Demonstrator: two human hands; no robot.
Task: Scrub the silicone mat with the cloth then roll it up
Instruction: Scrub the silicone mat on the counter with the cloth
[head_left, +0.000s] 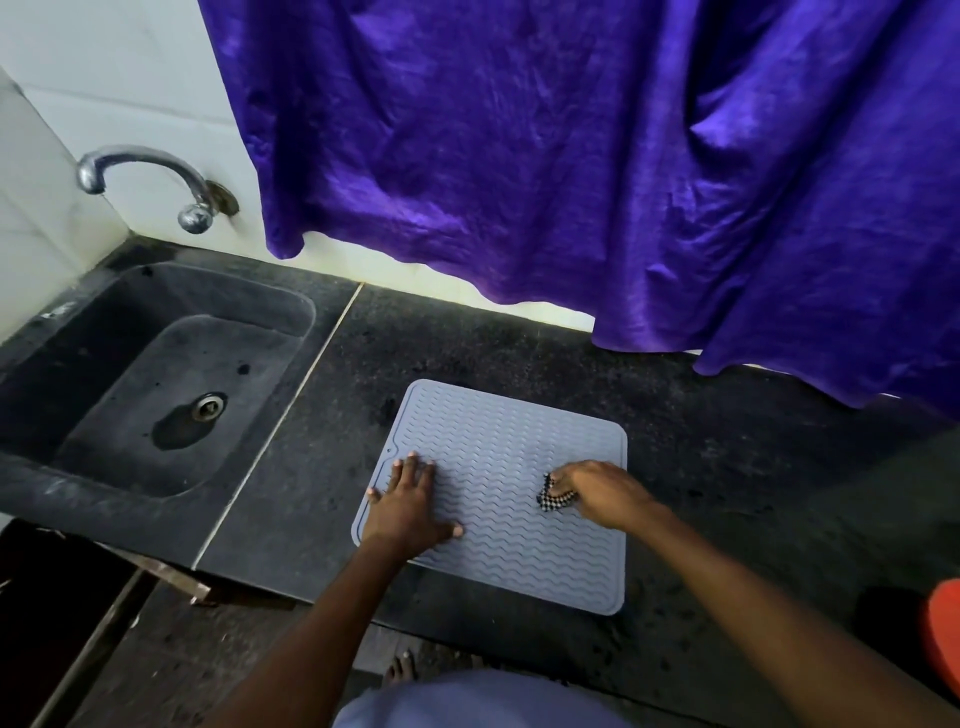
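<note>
Head view looked down on a dark stone counter (701, 467) where the grey-blue silicone mat (498, 447) lay flat and fully unrolled, its ridged wavy surface up, near the front edge of the counter and right of the sink (78, 467). The left hand (410, 504) rested palm-down on the mat's left part, fingers straight and spread, thumb out to the right, holding nothing. The right hand (597, 491) sat on the mat's right part, its fingers curled round a small bunched black-and-white checked cloth (555, 498), which touched the mat surface and stuck out to the left of the fingers. Both forearms reached in from the near edge.

To the far left, a chrome tap (150, 176) came out of the white tiled wall (104, 62) above the sink, whose basin held a small puddle by the drain (209, 406). A purple curtain (571, 156) hung across the far wall, its hem just above the counter. At the near right edge an orange object (943, 639) showed partly.
</note>
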